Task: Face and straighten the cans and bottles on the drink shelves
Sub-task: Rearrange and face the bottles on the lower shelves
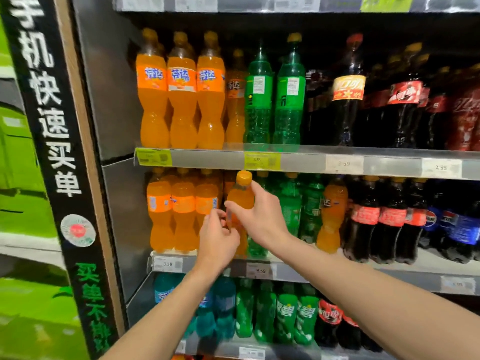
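From my head camera, I have the orange bottle [240,203] on the middle shelf [311,271], standing at the front edge between the row of 3 orange bottles [181,211] on its left and the green bottles [293,206] on its right. My right hand [259,216] is wrapped around its shoulder just under the yellow cap [244,178], fingers curled on the plastic, and my left hand [218,237] pinches lower down at the waist, about where the label should be; I cannot tell which way the label faces. I judge it full, so fairly heavy for its size, with smooth stiff plastic that could slide in a loose grip; the narrow waist and the shoulder look like the safest places to hold while I twist it. The neighbours stand close on both sides, so a wide turn could knock them. Further right, 1 stray orange bottle [331,216] stands among the green ones, beside the cola bottles [389,219]. The shelf above [298,162] overhangs the cap, leaving little room to lift. Below, green and teal bottles [259,313] fill the lower shelf.
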A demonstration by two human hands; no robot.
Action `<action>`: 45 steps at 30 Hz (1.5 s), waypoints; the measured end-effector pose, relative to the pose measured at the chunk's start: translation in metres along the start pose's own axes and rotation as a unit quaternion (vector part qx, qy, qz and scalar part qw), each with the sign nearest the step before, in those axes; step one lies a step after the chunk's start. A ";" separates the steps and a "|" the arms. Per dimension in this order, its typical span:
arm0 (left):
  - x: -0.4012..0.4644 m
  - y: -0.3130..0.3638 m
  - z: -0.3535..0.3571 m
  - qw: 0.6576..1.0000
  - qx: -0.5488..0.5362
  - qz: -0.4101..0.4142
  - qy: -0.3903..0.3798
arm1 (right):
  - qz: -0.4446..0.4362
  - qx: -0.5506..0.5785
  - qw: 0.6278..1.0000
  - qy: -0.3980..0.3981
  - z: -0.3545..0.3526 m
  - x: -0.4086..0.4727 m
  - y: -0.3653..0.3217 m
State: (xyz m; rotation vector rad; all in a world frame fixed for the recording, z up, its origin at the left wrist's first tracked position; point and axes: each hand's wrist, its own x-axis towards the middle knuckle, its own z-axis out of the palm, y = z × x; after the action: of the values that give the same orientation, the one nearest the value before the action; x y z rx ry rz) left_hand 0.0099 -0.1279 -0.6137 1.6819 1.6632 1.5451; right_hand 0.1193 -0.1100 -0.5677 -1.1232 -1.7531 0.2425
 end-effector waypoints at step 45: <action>0.033 -0.018 0.100 0.986 0.153 -0.037 -0.063 | 0.193 -0.163 0.968 0.013 -0.041 0.029 0.117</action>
State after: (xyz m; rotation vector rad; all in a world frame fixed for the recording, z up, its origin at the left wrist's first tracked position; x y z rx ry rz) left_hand 0.0734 -0.0507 -0.6504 1.7979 1.9471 1.1696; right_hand 0.2174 -0.0368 -0.6009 -1.7008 -1.5738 0.1738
